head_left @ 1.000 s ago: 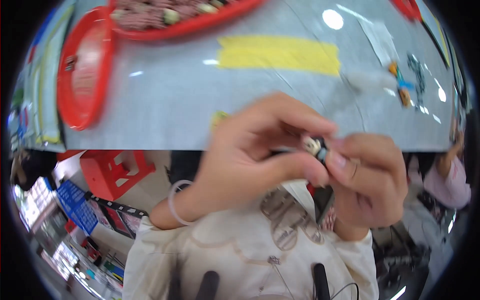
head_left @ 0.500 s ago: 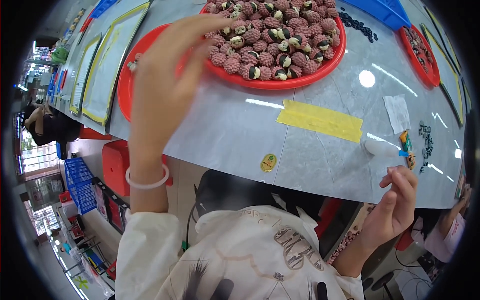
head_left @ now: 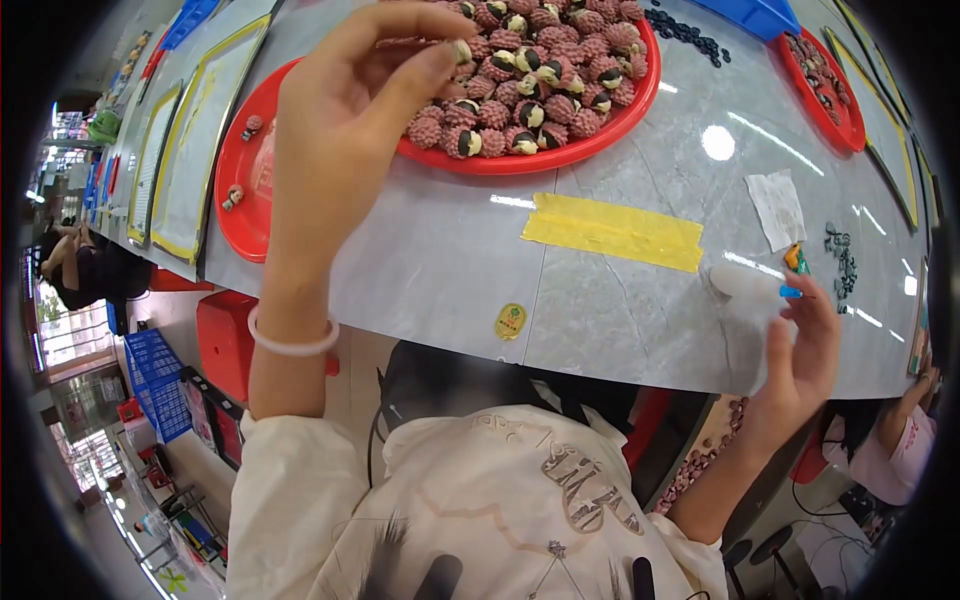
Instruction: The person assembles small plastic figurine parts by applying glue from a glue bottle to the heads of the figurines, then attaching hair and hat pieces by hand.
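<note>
My left hand (head_left: 340,130) reaches over the near left part of a large red tray (head_left: 570,152). Its thumb and curved forefinger close around a small cream-and-pink figure (head_left: 462,52), partly hidden by the fingers. Heaped in that tray are many small knobbly pink figures (head_left: 525,85) with cream and black parts. To the right, my right hand (head_left: 800,365) is at the table's edge, thumb apart from the fingers. Its fingertips are at the blue tip of a whitish squeeze bottle (head_left: 742,281) lying on the table; no grip shows.
Left of the heap, a second red tray (head_left: 232,165) carries a few small figures. Yellow tape (head_left: 612,232), an oval sticker (head_left: 510,321), a white paper (head_left: 776,208) and dark small pieces (head_left: 842,262) lie on the grey table. A blue bin (head_left: 750,18) stands at the back.
My left hand has moved right and its fingers now close around a figure over the large tray. My right hand has moved up to the bottle's blue tip. The view has shifted slightly.
</note>
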The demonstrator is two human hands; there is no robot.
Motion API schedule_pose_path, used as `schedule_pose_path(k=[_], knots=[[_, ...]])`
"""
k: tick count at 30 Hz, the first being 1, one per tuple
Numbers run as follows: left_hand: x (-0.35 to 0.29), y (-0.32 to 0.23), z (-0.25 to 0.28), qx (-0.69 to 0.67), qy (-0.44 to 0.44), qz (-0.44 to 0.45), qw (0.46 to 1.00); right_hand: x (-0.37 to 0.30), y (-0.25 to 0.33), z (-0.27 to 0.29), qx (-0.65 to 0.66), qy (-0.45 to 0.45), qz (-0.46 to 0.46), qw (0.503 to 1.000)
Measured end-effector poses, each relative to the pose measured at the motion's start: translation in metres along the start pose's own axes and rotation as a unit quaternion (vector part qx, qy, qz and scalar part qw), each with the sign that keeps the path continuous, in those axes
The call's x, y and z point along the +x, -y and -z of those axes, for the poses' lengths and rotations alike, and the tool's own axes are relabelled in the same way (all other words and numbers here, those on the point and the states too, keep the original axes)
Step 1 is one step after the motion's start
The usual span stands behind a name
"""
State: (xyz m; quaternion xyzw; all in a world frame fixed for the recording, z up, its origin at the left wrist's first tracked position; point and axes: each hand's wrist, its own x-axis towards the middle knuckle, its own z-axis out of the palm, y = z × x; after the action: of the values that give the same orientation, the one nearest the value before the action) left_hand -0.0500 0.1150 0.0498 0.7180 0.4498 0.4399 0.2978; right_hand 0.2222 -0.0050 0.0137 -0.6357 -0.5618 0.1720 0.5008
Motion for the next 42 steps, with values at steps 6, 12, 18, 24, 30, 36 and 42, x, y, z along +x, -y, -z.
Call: schedule_pose_path(k=[6,12,18,24,30,36,42], knots=[[-0.062,-0.013,-0.046,-0.381,0.061,0.106,0.916,0.000,-0.003,-0.023,0.087,0.057,-0.065,0.992],[-0.089,-0.022,-0.083,-0.535,0.056,0.241,0.808,-0.005,0.005,0.005,0.200,0.068,-0.091,0.973],[-0.100,-0.023,-0.093,-0.561,0.101,0.249,0.783,-0.006,0.013,0.017,0.206,0.105,-0.038,0.972],[-0.104,-0.028,-0.097,-0.544,0.089,0.266,0.791,-0.004,0.019,0.020,0.153,0.149,-0.027,0.977],[-0.107,-0.029,-0.097,-0.514,0.085,0.266,0.811,-0.005,0.030,0.029,0.059,0.179,0.091,0.978],[-0.109,-0.028,-0.097,-0.522,0.088,0.269,0.805,-0.008,0.033,0.032,0.033,0.168,0.126,0.977],[-0.109,-0.025,-0.097,-0.526,0.091,0.268,0.802,-0.010,0.030,0.029,0.074,0.108,0.078,0.988]])
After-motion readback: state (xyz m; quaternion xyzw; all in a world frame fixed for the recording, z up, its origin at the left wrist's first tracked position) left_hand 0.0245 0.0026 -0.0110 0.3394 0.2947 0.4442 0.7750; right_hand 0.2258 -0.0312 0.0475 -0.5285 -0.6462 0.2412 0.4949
